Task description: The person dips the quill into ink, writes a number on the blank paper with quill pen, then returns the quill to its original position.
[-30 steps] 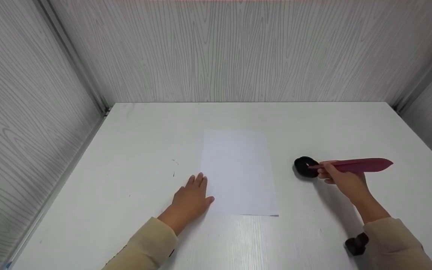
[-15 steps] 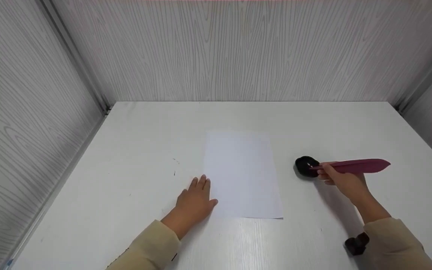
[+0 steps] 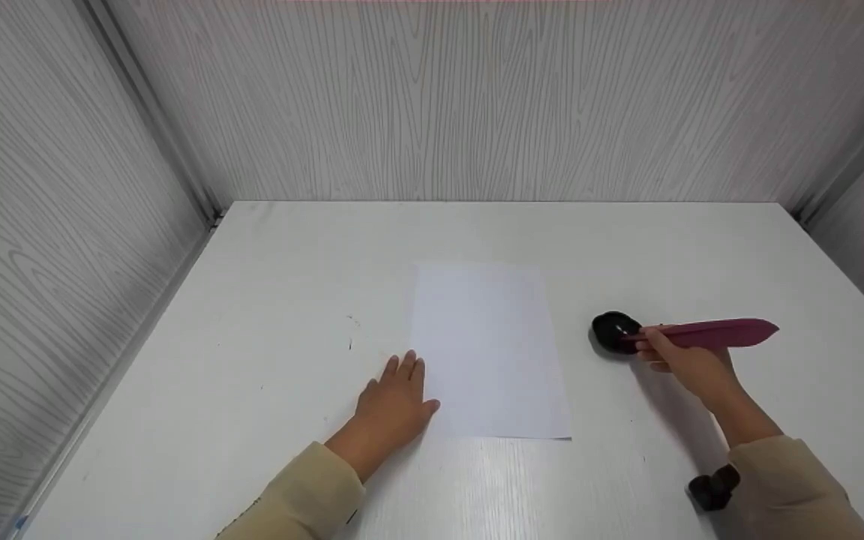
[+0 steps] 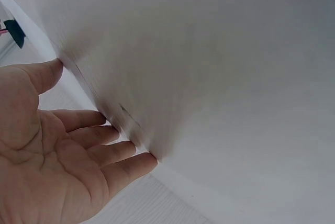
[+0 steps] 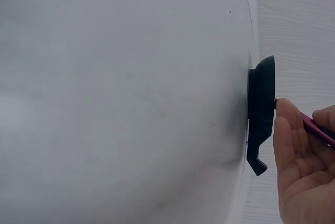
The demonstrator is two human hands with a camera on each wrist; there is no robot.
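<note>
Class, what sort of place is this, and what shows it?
Perhaps a writing booth: grained panels line three sides of a white tabletop, paper lies on it, and the right hand holds a quill-like pen.

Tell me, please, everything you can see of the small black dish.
The dish is black, roundish and shallow, flaring above a narrower base, with a bent lip at one end in the right wrist view; it looks smooth, perhaps plastic, and a glint shows inside. It stands upright on the white table, right of the paper. The tip of a purple feather, pinched by the right hand, reaches over its rim; whether feather or hand touches it I cannot tell.
</note>
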